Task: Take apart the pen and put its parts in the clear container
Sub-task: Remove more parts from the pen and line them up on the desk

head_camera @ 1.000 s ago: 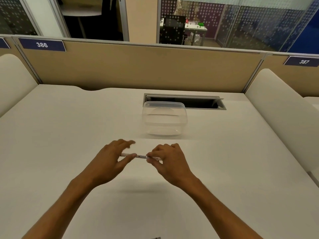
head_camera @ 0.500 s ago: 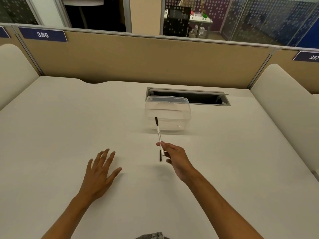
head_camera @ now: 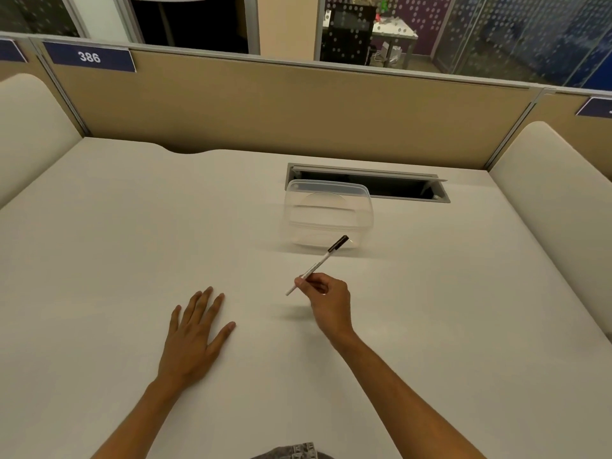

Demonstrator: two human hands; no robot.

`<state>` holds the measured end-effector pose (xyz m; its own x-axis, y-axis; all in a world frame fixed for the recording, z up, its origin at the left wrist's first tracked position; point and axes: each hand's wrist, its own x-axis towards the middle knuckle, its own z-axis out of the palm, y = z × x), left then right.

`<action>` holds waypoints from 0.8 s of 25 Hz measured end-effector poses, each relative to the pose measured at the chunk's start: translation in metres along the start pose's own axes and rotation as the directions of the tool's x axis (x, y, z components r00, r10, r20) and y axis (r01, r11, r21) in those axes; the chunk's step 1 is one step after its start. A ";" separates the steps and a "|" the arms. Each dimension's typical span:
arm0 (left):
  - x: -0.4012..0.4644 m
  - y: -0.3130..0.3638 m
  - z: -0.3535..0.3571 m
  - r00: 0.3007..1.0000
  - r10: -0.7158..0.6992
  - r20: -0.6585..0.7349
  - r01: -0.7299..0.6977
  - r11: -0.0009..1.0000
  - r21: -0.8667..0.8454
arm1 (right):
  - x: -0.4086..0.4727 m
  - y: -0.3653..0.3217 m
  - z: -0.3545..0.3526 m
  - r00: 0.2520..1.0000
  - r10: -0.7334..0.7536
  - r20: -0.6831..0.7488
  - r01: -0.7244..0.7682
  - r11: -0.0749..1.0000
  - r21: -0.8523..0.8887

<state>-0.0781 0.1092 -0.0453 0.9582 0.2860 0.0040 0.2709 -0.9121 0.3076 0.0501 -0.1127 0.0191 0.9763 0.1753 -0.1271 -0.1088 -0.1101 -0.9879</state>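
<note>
White and thin, the pen (head_camera: 316,266) looks light, stiff and slippery, pinched low down by the right hand (head_camera: 328,298) near the clear container (head_camera: 328,215) mid-table (head_camera: 132,226), so grab both ends; the left hand (head_camera: 193,336) lies flat.

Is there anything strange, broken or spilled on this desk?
Nothing stands out. The clear container stands upright and empty, the right hand holds the pen, and the left hand rests flat.
</note>
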 end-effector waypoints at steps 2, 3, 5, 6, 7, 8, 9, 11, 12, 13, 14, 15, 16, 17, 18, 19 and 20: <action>0.001 0.000 0.000 1.000 0.003 -0.010 -0.003 1.000 -0.007 | -0.001 0.004 0.004 0.992 -0.124 -0.013 0.119 0.975 -0.185; 0.001 0.000 0.000 1.000 0.005 -0.011 -0.005 1.000 -0.007 | -0.002 0.007 0.006 0.983 -0.183 -0.001 0.175 0.945 -0.277; 0.001 0.000 0.001 1.000 0.008 -0.014 -0.008 1.000 -0.002 | -0.005 0.012 0.009 0.949 -0.307 0.075 0.310 0.853 -0.420; 0.001 -0.001 0.001 1.000 0.010 -0.016 -0.010 1.000 0.000 | -0.008 0.016 0.011 0.923 -0.364 0.129 0.379 0.793 -0.477; 0.001 -0.001 0.002 1.000 0.010 -0.019 -0.010 1.000 0.001 | -0.010 0.019 0.013 0.896 -0.407 0.180 0.437 0.731 -0.524; 0.001 -0.001 0.002 1.000 0.010 -0.021 -0.010 1.000 -0.001 | -0.012 0.023 0.015 0.871 -0.439 0.222 0.482 0.675 -0.558; 0.002 -0.001 0.002 1.000 0.010 -0.023 -0.010 1.000 -0.004 | -0.013 0.027 0.016 0.849 -0.462 0.254 0.516 0.629 -0.581; 0.002 -0.001 0.003 1.000 0.008 -0.024 -0.009 1.000 -0.003 | -0.016 0.034 0.017 0.826 -0.484 0.289 0.549 0.574 -0.608; 0.002 -0.001 0.003 1.000 0.008 -0.023 -0.008 1.000 0.001 | -0.017 0.036 0.016 0.826 -0.482 0.292 0.549 0.568 -0.614; 0.002 -0.001 0.003 1.000 0.006 -0.023 -0.006 1.000 0.001 | -0.017 0.037 0.016 0.827 -0.479 0.294 0.547 0.565 -0.618; 0.002 -0.001 0.003 1.000 0.005 -0.026 -0.005 1.000 -0.001 | -0.017 0.038 0.016 0.825 -0.480 0.300 0.550 0.557 -0.622; 0.001 -0.002 0.003 1.000 0.004 -0.028 -0.005 1.000 -0.003 | -0.017 0.038 0.016 0.818 -0.486 0.308 0.559 0.546 -0.624; 0.001 -0.002 0.004 1.000 0.005 -0.031 -0.005 1.000 -0.002 | -0.017 0.038 0.017 0.812 -0.491 0.315 0.567 0.537 -0.625; 0.001 -0.001 0.004 0.999 0.006 -0.033 -0.006 1.000 -0.003 | -0.017 0.036 0.018 0.809 -0.494 0.318 0.571 0.532 -0.626; 0.001 -0.001 0.004 0.999 0.006 -0.035 -0.007 1.000 -0.004 | -0.017 0.035 0.019 0.811 -0.491 0.319 0.569 0.532 -0.627; 0.001 -0.001 0.003 0.999 0.007 -0.038 -0.007 1.000 -0.006 | -0.017 0.033 0.019 0.813 -0.488 0.318 0.566 0.533 -0.629; 0.001 -0.001 0.003 0.999 0.007 -0.041 -0.007 1.000 -0.007 | -0.017 0.033 0.020 0.814 -0.488 0.317 0.564 0.532 -0.632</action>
<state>-0.0770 0.1095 -0.0483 0.9555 0.2915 0.0448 0.2634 -0.9120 0.3145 0.0262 -0.1002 -0.0129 0.7881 0.5061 0.3504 0.6114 -0.5774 -0.5411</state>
